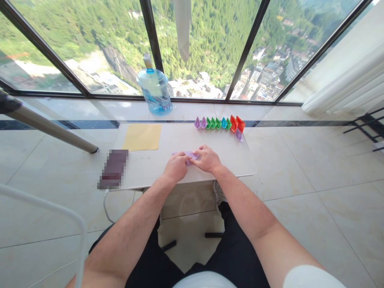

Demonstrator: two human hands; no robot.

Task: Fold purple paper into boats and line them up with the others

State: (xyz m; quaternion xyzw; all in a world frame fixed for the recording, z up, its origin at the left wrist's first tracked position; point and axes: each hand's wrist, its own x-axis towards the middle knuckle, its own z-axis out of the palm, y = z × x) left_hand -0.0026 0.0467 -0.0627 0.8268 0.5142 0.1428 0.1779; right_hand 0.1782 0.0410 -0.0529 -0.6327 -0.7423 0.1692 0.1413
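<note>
Near the front middle of a low white table (pixel 144 168), both my hands are on a sheet of light purple folding paper (pixel 189 154). My left hand (pixel 177 165) grips its left part with the fingers pressed together. On the right side, my right hand (pixel 207 158) pinches the same paper between thumb and fingers. Parts of the paper are hidden under the fingers, so its exact folds cannot be made out. Beyond my right hand stands a row of folded paper boats (pixel 218 123) in purple, green, blue and orange-red, with one purple boat (pixel 239 135) in front of its right end.
A yellow sheet (pixel 142 137) lies at the table's back left. A blurred-out dark device (pixel 114 168) with a cable is at the left edge. Behind the table, a large blue water bottle (pixel 155 93) stands by the window. A metal pole (pixel 57 128) slants in from the left.
</note>
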